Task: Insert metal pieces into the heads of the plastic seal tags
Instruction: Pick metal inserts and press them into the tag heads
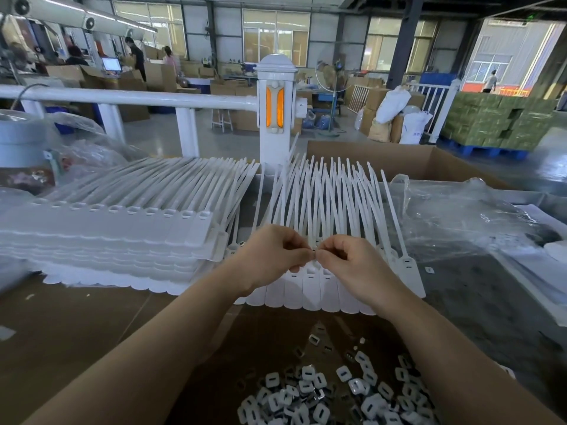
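— Far left on the bench (76,317)?
— A tall stack of white seal tags (122,237), heads toward the viewer, tails fanned away toward the white railing (129,101). Untouched by either hand.

— Then the left hand (273,256)?
— Forearm reaching up from the lower left, wrist bent slightly, back of the hand facing up. Fingers (299,251) curled in, thumb and forefinger tips pressed together at the meeting point with the other hand, over the head of one tag.

— And what sits beneath?
— A joined row of plastic seal tags (310,286) lying flat, slotted heads near the knuckles, tails (334,197) rising and splaying away toward a cardboard box (408,162).

— The right hand (349,262)?
— Mirrors the left: forearm in from the lower right, fingers clenched, thumb and forefinger pinching at the same spot. Possibly a small metal piece held between the two pinches; too tiny and hidden to tell for sure.

— Nearer the viewer?
— A loose heap of metal pieces (337,394) on brown cardboard, between the two forearms. Further right, crumpled clear plastic sheeting (460,216).
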